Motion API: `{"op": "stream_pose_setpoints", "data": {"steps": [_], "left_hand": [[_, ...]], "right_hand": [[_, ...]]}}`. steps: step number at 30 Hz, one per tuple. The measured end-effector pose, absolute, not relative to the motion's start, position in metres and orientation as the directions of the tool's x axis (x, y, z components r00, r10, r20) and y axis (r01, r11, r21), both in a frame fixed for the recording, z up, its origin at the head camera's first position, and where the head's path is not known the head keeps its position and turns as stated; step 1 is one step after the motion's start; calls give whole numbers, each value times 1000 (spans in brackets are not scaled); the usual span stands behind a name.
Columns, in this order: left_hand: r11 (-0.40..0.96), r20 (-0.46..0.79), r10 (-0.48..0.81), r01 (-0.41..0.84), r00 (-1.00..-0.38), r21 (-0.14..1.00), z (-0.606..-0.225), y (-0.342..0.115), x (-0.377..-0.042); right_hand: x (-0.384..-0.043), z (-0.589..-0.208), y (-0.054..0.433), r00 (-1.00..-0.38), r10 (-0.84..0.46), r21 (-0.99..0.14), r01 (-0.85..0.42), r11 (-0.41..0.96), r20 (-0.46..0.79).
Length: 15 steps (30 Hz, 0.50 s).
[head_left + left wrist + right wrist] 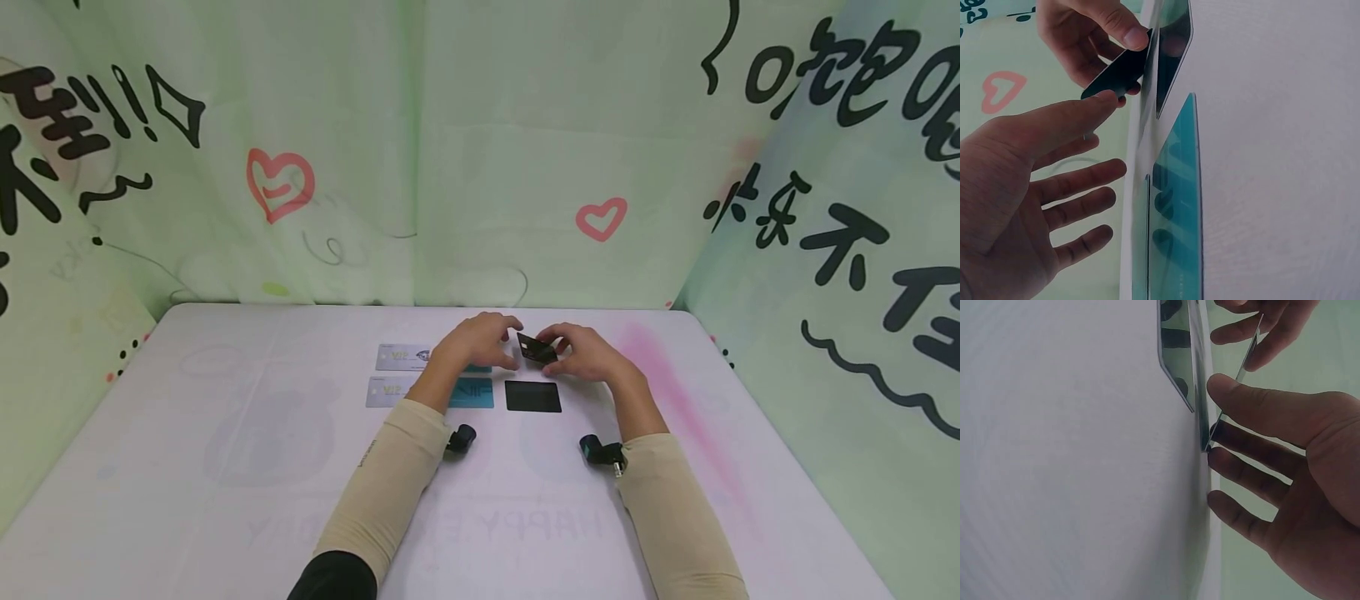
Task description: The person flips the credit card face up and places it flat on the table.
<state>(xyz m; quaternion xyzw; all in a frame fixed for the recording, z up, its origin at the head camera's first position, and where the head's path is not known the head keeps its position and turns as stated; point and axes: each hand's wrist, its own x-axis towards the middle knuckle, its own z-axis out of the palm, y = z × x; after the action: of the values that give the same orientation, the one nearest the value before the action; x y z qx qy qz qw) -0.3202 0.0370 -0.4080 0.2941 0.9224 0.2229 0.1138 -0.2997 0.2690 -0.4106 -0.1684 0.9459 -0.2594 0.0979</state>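
My right hand (564, 348) pinches a black card (536, 348) between thumb and fingers and holds it tilted above the table. In the left wrist view the right hand (1116, 47) grips the black card (1116, 75) from above. My left hand (498, 342) has straight, spread fingers, and its thumb (1100, 103) touches the card's lower corner. The right wrist view shows my right thumb (1241, 400) lying on the thin card edge (1244, 365), with the left hand (1260, 328) at the far end. A second black card (533, 396) lies flat below the hands.
Two silver cards (401, 357) (388, 392) lie at the left, with a teal card (471, 392) beside them. Another teal card (480, 367) is partly hidden under my left hand. The white table (225, 467) is walled by green printed cloth (465, 167).
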Motion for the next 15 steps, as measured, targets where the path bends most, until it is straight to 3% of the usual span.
{"op": "stream_pose_setpoints", "data": {"steps": [15], "left_hand": [[728,-46,589,504,-807,465,-405,43,-316]], "right_hand": [[-298,-410,264,-925,-365,-513,-264,817,-105]]}}
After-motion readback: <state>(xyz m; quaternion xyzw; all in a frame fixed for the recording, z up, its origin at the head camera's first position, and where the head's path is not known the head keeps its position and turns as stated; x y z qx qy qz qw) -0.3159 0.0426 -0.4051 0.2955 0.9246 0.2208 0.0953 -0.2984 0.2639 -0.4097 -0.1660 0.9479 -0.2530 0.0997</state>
